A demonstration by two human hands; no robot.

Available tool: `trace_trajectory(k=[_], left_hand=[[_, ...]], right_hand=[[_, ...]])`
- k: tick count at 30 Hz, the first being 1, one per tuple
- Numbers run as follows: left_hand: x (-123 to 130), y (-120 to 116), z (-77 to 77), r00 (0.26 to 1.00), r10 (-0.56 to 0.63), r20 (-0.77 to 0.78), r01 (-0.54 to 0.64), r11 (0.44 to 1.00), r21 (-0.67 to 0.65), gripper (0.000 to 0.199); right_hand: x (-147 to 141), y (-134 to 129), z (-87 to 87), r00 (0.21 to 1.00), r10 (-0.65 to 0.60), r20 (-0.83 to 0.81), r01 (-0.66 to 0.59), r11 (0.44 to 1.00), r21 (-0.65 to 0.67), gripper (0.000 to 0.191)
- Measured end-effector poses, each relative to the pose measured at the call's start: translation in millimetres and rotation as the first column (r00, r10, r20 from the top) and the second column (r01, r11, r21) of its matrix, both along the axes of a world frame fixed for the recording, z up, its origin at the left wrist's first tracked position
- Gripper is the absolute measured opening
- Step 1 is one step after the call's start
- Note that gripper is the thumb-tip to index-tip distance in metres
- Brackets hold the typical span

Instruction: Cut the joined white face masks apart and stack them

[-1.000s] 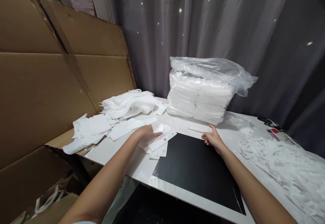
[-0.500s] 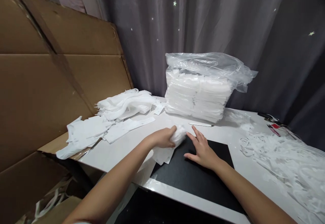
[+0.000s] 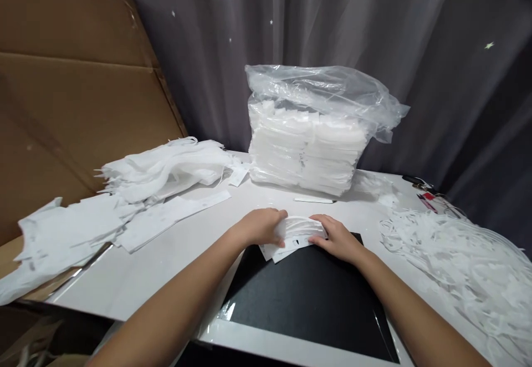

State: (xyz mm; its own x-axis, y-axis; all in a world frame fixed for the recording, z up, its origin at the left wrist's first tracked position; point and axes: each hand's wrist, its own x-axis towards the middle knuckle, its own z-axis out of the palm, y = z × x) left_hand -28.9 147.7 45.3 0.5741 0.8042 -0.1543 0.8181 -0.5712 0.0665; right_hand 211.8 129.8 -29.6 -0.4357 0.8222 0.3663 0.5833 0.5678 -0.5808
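Note:
Between my two hands is a small bundle of thin white sheets [image 3: 300, 226], with several layers showing along its curved top edge. My left hand [image 3: 265, 226] grips its left end, thumb and fingers closed round it. The right end is pinched by my right hand [image 3: 336, 238]. Flat white pieces with a small dark cut-out or mark fan out below the bundle, over the far part of a black mat [image 3: 307, 300]. The sheets' exact material cannot be made out.
Behind my hands stands a clear plastic bag [image 3: 307, 151] packed with stacked white sheets. Loose white sheets [image 3: 166, 170] lie at the left, beside a cardboard box [image 3: 83, 117]. A heap of white strips [image 3: 461, 261] covers the table's right side. A grey curtain [image 3: 332, 18] hangs behind.
My right hand has gone from spread fingers beside the bundle to gripping its right end. The bundle now stretches between both hands. My view has shifted to the right.

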Motion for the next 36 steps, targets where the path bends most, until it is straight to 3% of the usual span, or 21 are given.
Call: trace_trajectory(k=[3, 5, 8, 11, 15, 18, 22, 27, 33, 36], left_hand=[[-2, 2, 1.8, 0.997, 0.02, 0.069, -0.023, 0.998, 0.054, 0.03], [-2, 5, 0.7, 0.992, 0.029, 0.122, -0.038, 0.996, 0.078, 0.033], [-4, 9, -8.5, 0.982, 0.041, 0.183, -0.049, 0.998, 0.037, 0.056], [-4, 12, -21.6, 0.973, 0.054, 0.226, -0.051, 0.998, -0.022, 0.077], [0, 14, -24.2, 0.957, 0.091, 0.274, -0.091, 0.996, -0.015, 0.067], [-1, 13, -14.0, 0.943, 0.108, 0.313, -0.122, 0.992, 0.024, 0.064], [-7, 14, -6.3, 0.951, 0.068, 0.302, -0.07, 0.998, -0.005, 0.065], [-6, 7, -11.8, 0.963, 0.058, 0.261, -0.045, 0.997, -0.058, 0.077], [-7, 10, -22.1, 0.934, 0.079, 0.348, -0.08, 0.997, -0.012, 0.06], [-13, 20, -33.0, 0.909, 0.076, 0.411, -0.073, 0.997, -0.024, 0.064]], right_hand=[[-1, 1, -3.5, 0.995, -0.078, -0.058, 0.078, 0.997, 0.006, 0.032], [-1, 1, -5.8, 0.986, -0.136, -0.092, 0.138, 0.99, 0.011, 0.038], [-3, 2, -9.4, 0.981, -0.16, -0.107, 0.16, 0.987, -0.006, 0.051], [-4, 2, -11.5, 0.977, -0.17, -0.125, 0.167, 0.985, -0.039, 0.048], [-3, 4, -10.3, 0.961, -0.222, -0.165, 0.212, 0.974, -0.077, 0.038], [-4, 3, -8.6, 0.962, -0.203, -0.18, 0.19, 0.978, -0.087, 0.05], [-10, -1, -7.9, 0.969, -0.157, -0.189, 0.148, 0.987, -0.065, 0.055], [-11, 1, -7.9, 0.956, -0.191, -0.221, 0.19, 0.981, -0.024, 0.04], [-10, 3, -10.8, 0.966, -0.172, -0.193, 0.177, 0.984, 0.009, 0.049], [-10, 3, -13.3, 0.973, -0.157, -0.17, 0.161, 0.987, 0.006, 0.041]])
